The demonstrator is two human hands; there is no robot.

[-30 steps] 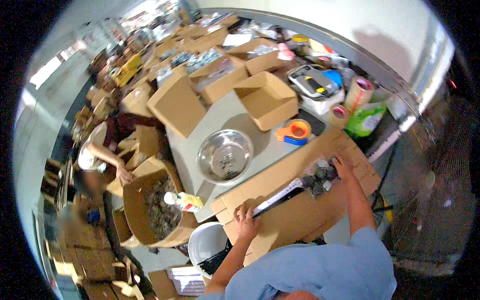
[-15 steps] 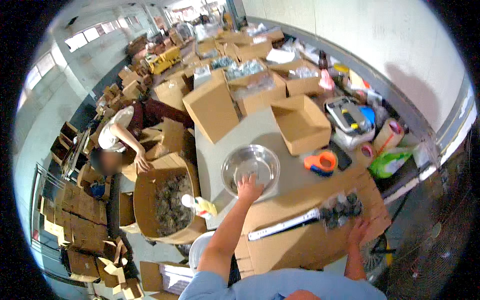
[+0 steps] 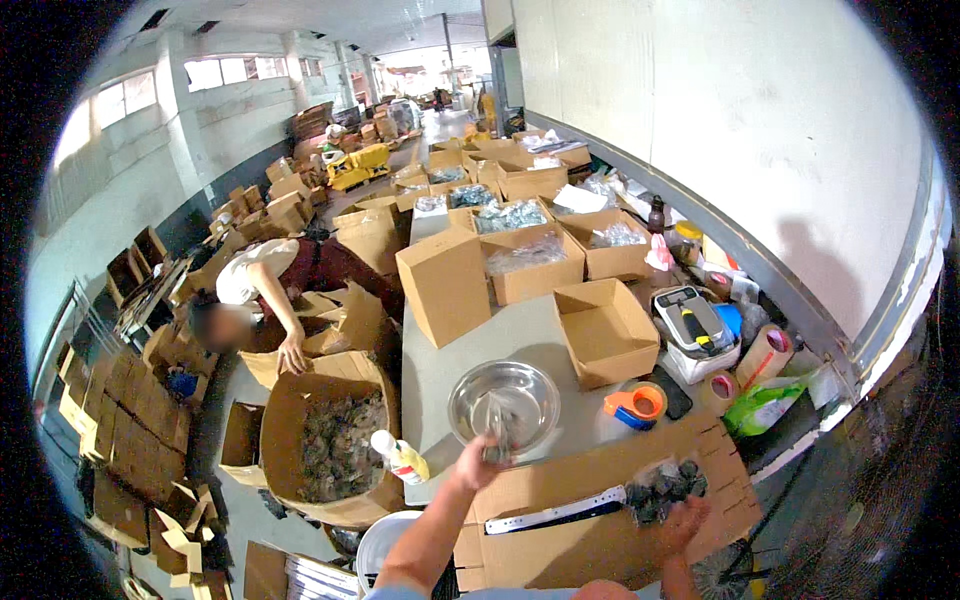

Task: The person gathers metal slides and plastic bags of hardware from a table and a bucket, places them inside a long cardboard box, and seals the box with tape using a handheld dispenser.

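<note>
Left hand (image 3: 482, 463): just over the near rim of the steel bowl (image 3: 545, 398); fingers appear closed on a small clear packet (image 3: 501, 424), blurred, contents not readable. Right hand (image 3: 685, 525): near side of the cardboard sheet (image 3: 600, 555), just beside the dark wrapped pieces (image 3: 664, 490); blur hides whether its fingers are open, closed or touching them.

White-and-dark rail (image 3: 556, 511): lies slantwise on the sheet, its right end against the wrapped pieces, no hand on it. The bowl sits on the grey counter (image 3: 430, 345), beyond the sheet.

Handling (judged): packet probably light, limp and slippery; best pinched by a gathered edge, fingers clear of whatever is inside. Wrapped pieces look lumpy and liable to shift within the film; scoop from beneath or hold the bunched wrap. Rail looks stiff, smooth and fairly light; long enough to tip if lifted by one end, so grasp near the middle or at both ends. Bowl: thin, rigid, slick; hold by the rim.
</note>
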